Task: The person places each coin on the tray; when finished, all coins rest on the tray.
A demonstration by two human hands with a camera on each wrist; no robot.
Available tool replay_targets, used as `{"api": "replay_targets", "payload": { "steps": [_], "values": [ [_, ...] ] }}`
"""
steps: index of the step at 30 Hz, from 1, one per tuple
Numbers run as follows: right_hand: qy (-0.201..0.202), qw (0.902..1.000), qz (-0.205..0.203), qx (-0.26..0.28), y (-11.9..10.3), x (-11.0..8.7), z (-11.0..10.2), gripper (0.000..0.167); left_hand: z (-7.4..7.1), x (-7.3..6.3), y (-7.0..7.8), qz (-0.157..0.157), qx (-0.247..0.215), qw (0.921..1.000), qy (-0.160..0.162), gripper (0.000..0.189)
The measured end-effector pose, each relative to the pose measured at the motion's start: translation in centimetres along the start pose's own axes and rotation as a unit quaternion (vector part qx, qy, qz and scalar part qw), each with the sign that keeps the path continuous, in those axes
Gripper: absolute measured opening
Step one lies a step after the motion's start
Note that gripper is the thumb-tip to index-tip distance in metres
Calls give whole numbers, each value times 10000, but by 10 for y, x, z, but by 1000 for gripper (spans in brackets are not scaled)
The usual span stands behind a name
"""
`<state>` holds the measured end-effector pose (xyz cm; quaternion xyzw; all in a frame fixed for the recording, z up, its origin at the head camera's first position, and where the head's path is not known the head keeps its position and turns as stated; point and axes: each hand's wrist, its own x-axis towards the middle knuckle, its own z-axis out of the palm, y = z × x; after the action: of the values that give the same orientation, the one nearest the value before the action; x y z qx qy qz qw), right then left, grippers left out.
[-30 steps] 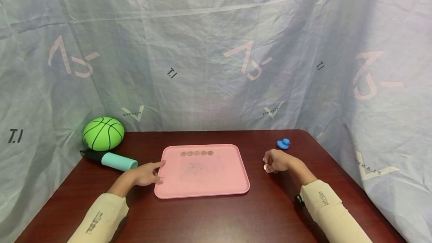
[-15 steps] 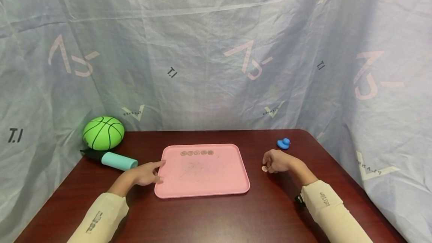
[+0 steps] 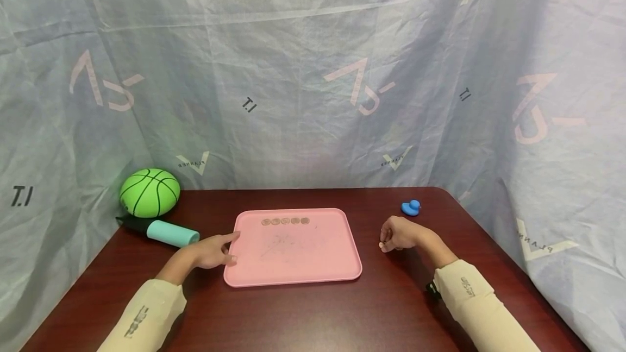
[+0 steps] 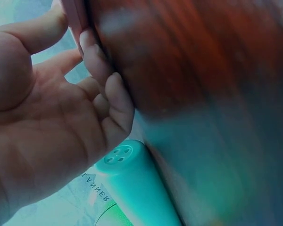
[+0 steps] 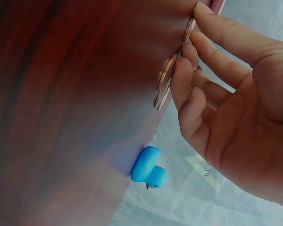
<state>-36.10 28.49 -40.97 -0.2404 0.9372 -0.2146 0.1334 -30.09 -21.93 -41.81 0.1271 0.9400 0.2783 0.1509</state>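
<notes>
My left hand point(image 3: 212, 252) holds the left edge of a pink tray point(image 3: 313, 270), thumb and index finger spread over the rim. In the left wrist view the other fingers curl against the tray's side. A row of several coins point(image 3: 286, 221) lies near the tray's far edge. Right of the tray, my right hand point(image 3: 402, 232) is low over the table, pinching a copper-coloured coin point(image 5: 189, 29) between thumb and index finger. In the right wrist view two more coins point(image 5: 167, 74) lie on the table beside the curled fingers; the hand hides them in the head view.
A blue toy duck point(image 3: 411, 208) sits beyond my right hand. At the left stand a green ball point(image 3: 150, 193) and a turquoise cylinder point(image 3: 171, 233) with a black end. A grey printed cloth point(image 3: 293, 124) hangs behind the dark red table point(image 3: 293, 319).
The coin at my right fingertips showed more of its face half a second ago; the thumb now covers most of it. My left hand and the tray stay put.
</notes>
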Motion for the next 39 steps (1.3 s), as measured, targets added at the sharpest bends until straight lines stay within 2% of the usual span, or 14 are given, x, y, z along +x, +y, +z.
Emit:
{"api": "replay_targets", "payload": {
  "steps": [5,13,23,27,32,39],
  "values": [
    [-109,9999,-49,-33,-1,0,0,13,0,-1,1,6,17,10000,3,78],
    [92,9997,95,-188,-2,-1,0,15,0,-1,0,19,43,10000,-19,78],
    [-77,9999,-7,-142,0,1,1,15,0,0,1,73,59,10000,-18,78],
    [12,9997,98,-210,-2,0,0,17,-1,0,1,101,16,9999,-18,78],
    [5,9993,213,-316,-3,0,0,12,-1,-1,2,109,50,9999,-26,78],
    [-47,9996,65,-280,-1,2,1,14,0,-1,1,106,73,9999,-22,78]
  ]
}}
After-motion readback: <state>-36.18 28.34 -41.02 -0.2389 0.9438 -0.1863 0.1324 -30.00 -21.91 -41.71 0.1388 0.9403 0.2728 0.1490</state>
